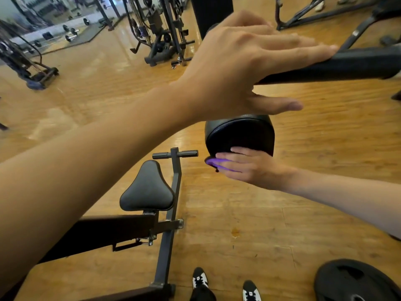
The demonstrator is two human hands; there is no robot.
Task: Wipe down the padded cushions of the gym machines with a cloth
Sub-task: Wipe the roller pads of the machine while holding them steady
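At the bottom of the view two black-and-white shoes point(200, 279) are seen on the wooden floor point(282, 213), with a black weight plate point(351, 281) lying flat just to their right. A little further on, a triangular black seat pad point(147, 187) is carried on a dark metal frame point(167, 246); whether it has been wiped cannot be told, as no wetness or streaks are visible.

Beyond it, the purple cloth point(214, 163) is pressed against the lower edge of a rounded black cushion point(238, 133) by the right hand point(249, 168), whose fingers point(230, 158) are laid out straight and together over the cloth, not curled round it. Only a small part of the cloth shows past the fingertips.

Higher up, the left hand point(238, 61) is rested on a thick black bar point(358, 64), fingers stretched flat along its top and the thumb held out below, apart from the bar.

In the distance a cable machine point(160, 35) and some dumbbells point(70, 36) are seen.

The task is judged to be in mid-course: this one cushion is being wiped, its upper face and the seat pad may remain, and the machines beyond are probably yet to be reached.
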